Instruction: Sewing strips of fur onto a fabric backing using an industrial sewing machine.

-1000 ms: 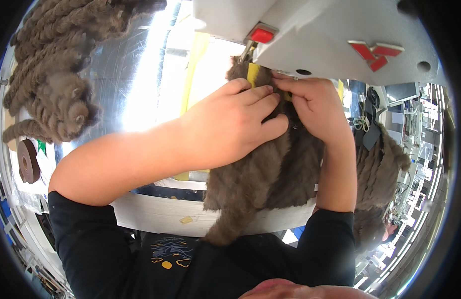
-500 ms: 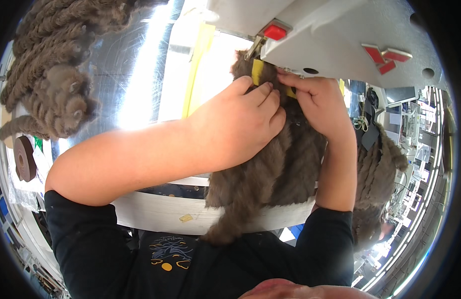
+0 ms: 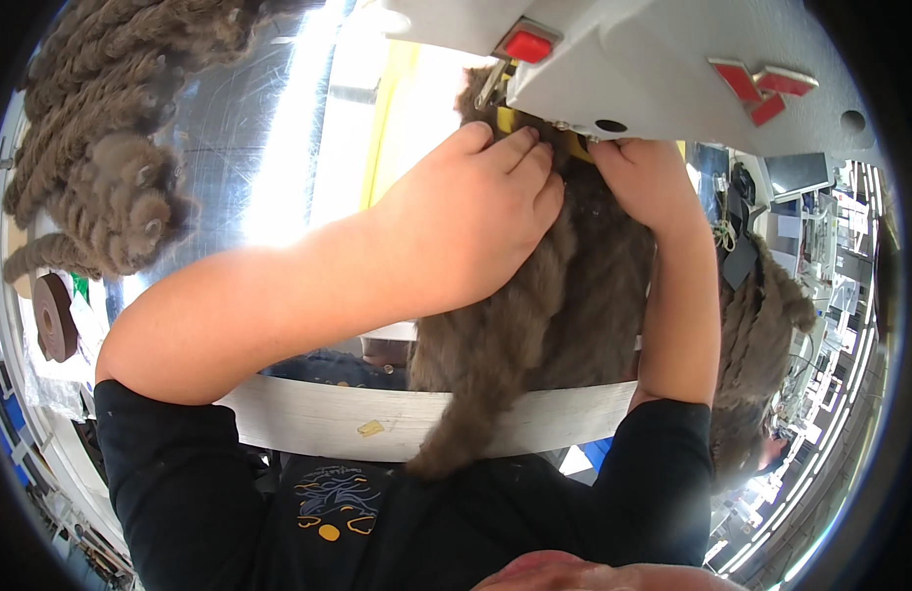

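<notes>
Both hands are on a piece of grey-brown fur fabric [image 3: 564,295] right under the head of a white sewing machine [image 3: 663,69]. The left hand [image 3: 466,227] lies flat, fingers pressed together on the fur; the right hand [image 3: 643,182] grips its far edge by the needle area. More fur pieces [image 3: 91,167] are piled on the shiny metal table [image 3: 229,138] off to the left.

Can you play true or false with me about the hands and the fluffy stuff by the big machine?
1. Both hands press on the brown furry fabric. True.
2. The left hand holds scissors. False: it lies flat on the fur, holding no tool.
3. The machine has a red button. True.
4. The pile of fur pieces lies by the right hand. False: it lies far off on the left side of the shiny metal table.
</notes>
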Demonstrator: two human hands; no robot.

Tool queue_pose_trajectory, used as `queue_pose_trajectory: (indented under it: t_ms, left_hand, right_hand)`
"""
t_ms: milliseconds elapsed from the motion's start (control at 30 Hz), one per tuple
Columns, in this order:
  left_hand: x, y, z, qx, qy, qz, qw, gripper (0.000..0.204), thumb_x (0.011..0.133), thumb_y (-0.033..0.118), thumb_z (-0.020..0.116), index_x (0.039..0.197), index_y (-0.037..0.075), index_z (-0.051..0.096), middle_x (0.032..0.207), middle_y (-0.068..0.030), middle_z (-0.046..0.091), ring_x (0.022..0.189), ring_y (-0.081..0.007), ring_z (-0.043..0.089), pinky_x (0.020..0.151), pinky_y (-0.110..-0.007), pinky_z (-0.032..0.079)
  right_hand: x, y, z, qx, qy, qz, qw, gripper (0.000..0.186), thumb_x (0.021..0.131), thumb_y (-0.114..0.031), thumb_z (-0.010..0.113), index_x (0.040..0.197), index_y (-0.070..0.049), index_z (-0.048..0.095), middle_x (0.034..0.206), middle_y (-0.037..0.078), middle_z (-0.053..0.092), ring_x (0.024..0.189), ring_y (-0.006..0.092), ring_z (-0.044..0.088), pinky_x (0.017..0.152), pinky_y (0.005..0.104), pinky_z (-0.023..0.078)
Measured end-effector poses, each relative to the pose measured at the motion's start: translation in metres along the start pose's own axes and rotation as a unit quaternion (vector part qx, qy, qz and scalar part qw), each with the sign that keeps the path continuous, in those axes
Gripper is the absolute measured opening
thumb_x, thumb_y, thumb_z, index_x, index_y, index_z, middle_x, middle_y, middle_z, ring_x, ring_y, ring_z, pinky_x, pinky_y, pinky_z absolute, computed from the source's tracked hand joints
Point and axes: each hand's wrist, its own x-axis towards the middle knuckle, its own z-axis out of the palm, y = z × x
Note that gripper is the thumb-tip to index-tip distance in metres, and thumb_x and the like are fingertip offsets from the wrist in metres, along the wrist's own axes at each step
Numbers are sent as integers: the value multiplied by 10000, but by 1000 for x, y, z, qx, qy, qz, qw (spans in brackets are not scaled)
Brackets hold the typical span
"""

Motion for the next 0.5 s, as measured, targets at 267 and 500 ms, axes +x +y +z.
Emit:
queue_pose_trajectory:
  t_ms: [267, 500]
  left_hand:
    - [3, -3, -1, 13, -5, -9, 1000, 435, 839, 105, 554, 1230, -58, 653, 1293, -224, 662, 1245, -334, 619, 1017, -405, 461]
    - [1, -7, -11, 6, -33, -26, 999, 463, 800, 84, 583, 1232, -72, 641, 1297, -227, 656, 1263, -335, 611, 1029, -396, 452]
  right_hand:
    - [7, 6, 3, -22, 48, -36, 998, 239, 880, -116, 613, 1068, 4, 698, 1000, 221, 716, 959, 440, 658, 826, 453, 535]
    - [13, 2, 8, 12, 47, 4, 999, 243, 864, -95, 633, 1083, -10, 698, 1022, 217, 726, 967, 424, 671, 834, 446, 538]
